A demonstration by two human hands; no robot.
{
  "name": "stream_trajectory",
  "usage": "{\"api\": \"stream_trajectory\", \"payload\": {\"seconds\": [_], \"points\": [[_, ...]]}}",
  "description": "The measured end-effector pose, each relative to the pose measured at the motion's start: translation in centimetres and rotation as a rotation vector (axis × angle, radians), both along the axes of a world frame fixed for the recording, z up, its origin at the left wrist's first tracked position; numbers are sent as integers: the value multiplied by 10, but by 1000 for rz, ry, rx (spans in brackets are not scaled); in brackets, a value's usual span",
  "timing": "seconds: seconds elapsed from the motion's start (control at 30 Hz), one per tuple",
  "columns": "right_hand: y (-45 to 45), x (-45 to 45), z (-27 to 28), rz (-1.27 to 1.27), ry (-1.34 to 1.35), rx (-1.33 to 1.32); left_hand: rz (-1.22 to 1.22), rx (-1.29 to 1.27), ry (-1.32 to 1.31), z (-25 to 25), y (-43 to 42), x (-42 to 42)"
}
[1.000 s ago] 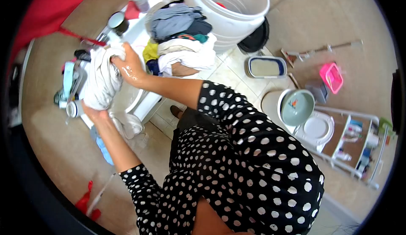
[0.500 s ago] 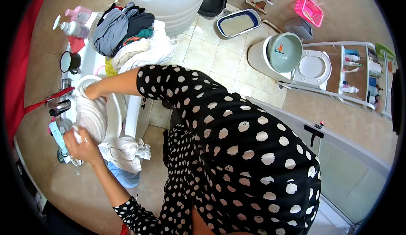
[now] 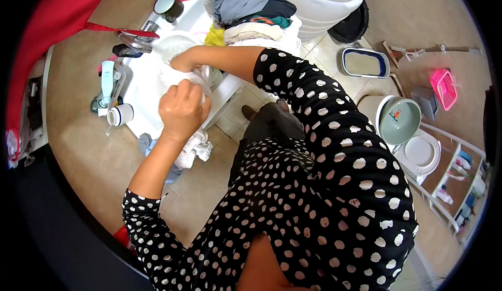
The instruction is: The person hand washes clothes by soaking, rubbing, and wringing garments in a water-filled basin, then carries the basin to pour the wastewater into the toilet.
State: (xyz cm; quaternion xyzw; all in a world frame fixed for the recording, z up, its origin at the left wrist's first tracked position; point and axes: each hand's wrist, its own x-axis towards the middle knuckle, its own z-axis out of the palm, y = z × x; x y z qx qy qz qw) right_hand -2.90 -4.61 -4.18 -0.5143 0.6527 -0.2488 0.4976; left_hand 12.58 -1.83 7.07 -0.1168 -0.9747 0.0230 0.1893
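Over the washbasin (image 3: 138, 100), my left hand (image 3: 183, 108) is closed in a fist on a wet white cloth (image 3: 168, 77). My right hand (image 3: 184, 62) reaches down into the basin at the far side of the same cloth; its fingers are hidden, so its grip cannot be made out. A chrome faucet (image 3: 137, 41) stands behind the basin. Beside my right forearm lies a pile of clothes (image 3: 243, 0), with grey, black, yellow and white pieces.
A dark enamel mug (image 3: 169, 7) stands on the counter. White clothing (image 3: 194, 148) hangs at the near edge. A large white barrel (image 3: 329, 3) is at the upper right, with a foot tub (image 3: 366, 63) on the floor and a green basin (image 3: 400, 121) farther right.
My left hand has moved toward the right, close to my right hand, and the cloth is now lower in the basin. The camera view has shifted.
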Motion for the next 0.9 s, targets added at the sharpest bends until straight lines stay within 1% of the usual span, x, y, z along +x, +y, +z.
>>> {"api": "stream_trajectory", "payload": {"seconds": [0.07,0.1,0.17,0.2,0.3,0.37,0.43,0.47,0.5,0.53,0.57,0.6,0.63,0.67,0.7,0.73,0.77,0.8,0.83,0.87,0.9], "points": [[-17,1,-23,363,523,-235,-23,4,-72,-16,2,12],[-3,12,-14,235,491,-214,-33,15,-94,-26,3,19],[10,22,-16,216,590,-121,-60,31,-129,-42,4,28],[25,21,-2,225,615,-72,-26,39,-159,-44,4,29],[61,8,12,-333,401,47,129,271,26,-41,-6,23],[89,-22,35,-334,378,-1,267,460,128,-31,-16,16],[116,-50,18,-647,600,-407,395,690,227,-22,-23,3],[146,-67,70,-594,382,-212,518,999,147,-13,-24,-7],[171,-79,99,-594,321,-198,635,1311,61,-2,-24,-19],[192,-93,104,-674,142,-272,639,1678,126,5,-16,-35],[209,-105,109,-750,-37,-344,561,1985,147,4,-15,-52],[225,-106,124,-833,-21,-417,528,2127,81,0,-17,-66],[238,-105,135,-916,-6,-491,484,2212,33,-12,-19,-82],[247,-113,134,-935,27,-487,437,2296,-17,-25,-18,-98],[253,-125,126,-956,60,-482,452,2259,-72,-31,-9,-110],[257,-138,103,-1014,144,-458,477,2280,-174,-49,-6,-122],[263,-140,89,-1019,189,-455,541,2253,-313,-61,1,-127],[265,-161,40,-974,340,-429,597,2205,-446,-81,6,-133],[267,-180,-17,-923,489,-401,635,2100,-502,-93,19,-133],[273,-178,-60,-912,581,-367,712,1984,-486,-112,29,-131],[276,-178,-81,-902,674,-337,783,1864,-466,-124,35,-132]]}}
